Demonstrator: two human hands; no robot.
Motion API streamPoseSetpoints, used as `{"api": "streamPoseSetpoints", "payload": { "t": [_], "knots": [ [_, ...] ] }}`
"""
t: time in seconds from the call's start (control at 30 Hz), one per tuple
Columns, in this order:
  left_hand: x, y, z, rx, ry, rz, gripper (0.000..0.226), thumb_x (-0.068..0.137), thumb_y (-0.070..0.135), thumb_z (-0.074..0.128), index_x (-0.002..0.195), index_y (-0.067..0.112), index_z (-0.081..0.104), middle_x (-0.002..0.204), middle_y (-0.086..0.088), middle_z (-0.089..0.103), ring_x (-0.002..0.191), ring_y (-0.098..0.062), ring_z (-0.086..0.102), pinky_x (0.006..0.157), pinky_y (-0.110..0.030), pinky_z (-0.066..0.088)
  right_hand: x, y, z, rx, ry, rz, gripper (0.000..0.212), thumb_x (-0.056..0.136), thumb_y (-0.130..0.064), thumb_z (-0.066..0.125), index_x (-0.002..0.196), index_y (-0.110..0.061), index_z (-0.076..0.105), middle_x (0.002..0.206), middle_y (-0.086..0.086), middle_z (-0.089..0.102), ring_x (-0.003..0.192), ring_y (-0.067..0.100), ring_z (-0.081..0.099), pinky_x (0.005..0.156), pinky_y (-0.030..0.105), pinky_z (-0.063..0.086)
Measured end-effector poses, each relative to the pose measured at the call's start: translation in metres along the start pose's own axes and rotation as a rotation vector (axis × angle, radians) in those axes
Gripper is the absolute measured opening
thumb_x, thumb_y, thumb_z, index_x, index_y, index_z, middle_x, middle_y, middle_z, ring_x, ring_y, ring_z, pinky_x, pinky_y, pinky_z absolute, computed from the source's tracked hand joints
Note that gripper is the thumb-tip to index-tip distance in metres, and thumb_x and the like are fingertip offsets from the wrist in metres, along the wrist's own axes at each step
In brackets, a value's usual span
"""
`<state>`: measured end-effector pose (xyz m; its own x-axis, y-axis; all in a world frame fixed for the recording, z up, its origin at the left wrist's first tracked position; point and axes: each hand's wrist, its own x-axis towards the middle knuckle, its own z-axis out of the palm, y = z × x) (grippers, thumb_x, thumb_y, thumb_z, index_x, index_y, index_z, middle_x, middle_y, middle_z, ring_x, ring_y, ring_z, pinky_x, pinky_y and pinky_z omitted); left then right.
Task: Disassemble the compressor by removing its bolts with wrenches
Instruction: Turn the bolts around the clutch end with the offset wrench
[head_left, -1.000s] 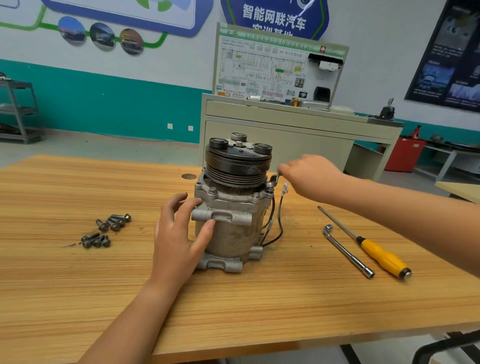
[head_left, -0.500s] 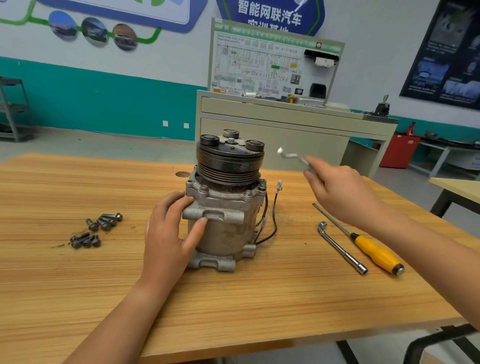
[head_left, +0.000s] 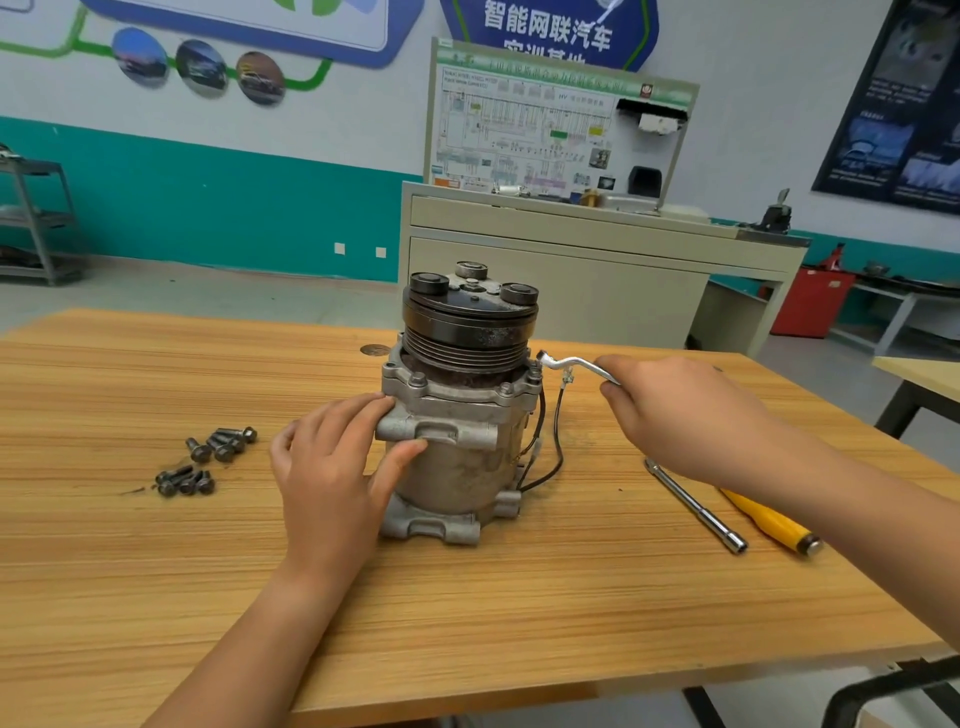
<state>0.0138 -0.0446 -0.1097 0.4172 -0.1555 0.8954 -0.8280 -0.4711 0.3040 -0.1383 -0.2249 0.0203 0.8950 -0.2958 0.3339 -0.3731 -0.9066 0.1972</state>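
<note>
The right hand (head_left: 680, 410), at centre right of the frame, has its fingers curled round the handle of a small bent silver wrench (head_left: 571, 364). The wrench reaches left from the fist, and its head sits at a bolt (head_left: 535, 372) on the upper right corner of the compressor (head_left: 457, 415). Whether the head is seated on that bolt cannot be told.

The compressor stands upright in the middle of the frame on a wooden table (head_left: 467, 623). It has a grey metal body, with a dark grooved pulley (head_left: 467, 325) on top. Black wires (head_left: 557, 441) hang down its right side.

The left hand (head_left: 332, 467), coming up from the lower centre, braces the compressor's left side. Its fingers lie fairly straight against the flange, and the thumb presses under a cast lug. The hand is spread wide and wraps nothing.

At the left of the frame, well apart from the compressor, a cluster of loose bolts (head_left: 208, 460) lies on the table. At the lower right, partly under the right forearm, lie a long silver socket wrench (head_left: 696, 506) and, just beside it, a yellow-handled tool (head_left: 769, 525).

Beyond the table, at upper centre, stands a beige cabinet (head_left: 550, 280) carrying a wiring-diagram board (head_left: 530, 130). Behind it is a white and teal wall.
</note>
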Motion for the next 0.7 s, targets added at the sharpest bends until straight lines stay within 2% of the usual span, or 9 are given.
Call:
{"api": "streamPoseSetpoints", "payload": {
  "t": [0.17,0.27,0.43,0.57,0.63,0.7],
  "knots": [
    [0.001,0.002,-0.001,0.028,0.021,0.009,0.054,0.089,0.053,0.043,0.105,0.008,0.069,0.105,-0.006,0.067,0.104,-0.019,0.047,0.091,-0.045,0.027,-0.004,-0.012,-0.009,-0.202,-0.042,0.013,0.011,0.097,-0.017,0.037,0.103,-0.019,0.046,0.062,-0.004,0.038,0.053,0.01,0.035,0.041,0.024,0.023],
    [-0.001,0.008,0.0,0.035,0.029,0.034,0.046,0.083,0.047,0.053,0.101,0.007,0.069,0.104,-0.007,0.067,0.103,-0.018,0.048,0.091,-0.043,0.027,-0.002,-0.016,-0.016,-0.275,-0.075,0.023,0.01,0.097,-0.016,0.037,0.101,-0.017,0.046,0.061,-0.004,0.036,0.051,0.011,0.033,0.04,0.024,0.023],
    [-0.002,0.014,0.0,-0.036,-0.01,-0.03,0.045,0.081,0.044,0.055,0.102,0.006,0.067,0.106,-0.008,0.065,0.102,-0.016,0.049,0.091,-0.045,0.03,0.001,-0.026,-0.026,-0.362,-0.111,-0.011,0.018,0.093,-0.007,0.039,0.106,-0.015,0.048,0.059,-0.003,0.032,0.048,0.011,0.028,0.04,0.022,0.025],
    [-0.002,0.014,0.0,-0.051,-0.021,-0.04,0.046,0.08,0.044,0.055,0.102,0.006,0.067,0.107,-0.009,0.064,0.102,-0.017,0.049,0.091,-0.045,0.031,0.003,-0.035,-0.034,-0.41,-0.166,-0.009,0.012,0.091,-0.005,0.043,0.095,-0.015,0.048,0.06,-0.002,0.03,0.048,0.013,0.026,0.043,0.026,0.029],
    [-0.002,0.014,0.001,-0.063,-0.021,-0.045,0.046,0.08,0.044,0.056,0.103,0.006,0.067,0.108,-0.01,0.063,0.103,-0.017,0.049,0.092,-0.043,0.028,0.001,-0.038,-0.034,-0.416,-0.182,0.005,0.017,0.091,-0.003,0.043,0.105,-0.012,0.049,0.061,-0.001,0.031,0.048,0.014,0.027,0.041,0.025,0.027],
    [-0.002,0.013,0.002,-0.079,-0.024,-0.053,0.046,0.08,0.043,0.056,0.103,0.005,0.066,0.109,-0.011,0.062,0.104,-0.018,0.049,0.093,-0.044,0.028,-0.003,-0.041,-0.029,-0.416,-0.183,0.021,0.032,0.092,0.0,0.039,0.124,0.0,0.04,0.072,0.003,0.047,0.052,0.016,0.034,0.039,0.026,0.023]
  ]
}}
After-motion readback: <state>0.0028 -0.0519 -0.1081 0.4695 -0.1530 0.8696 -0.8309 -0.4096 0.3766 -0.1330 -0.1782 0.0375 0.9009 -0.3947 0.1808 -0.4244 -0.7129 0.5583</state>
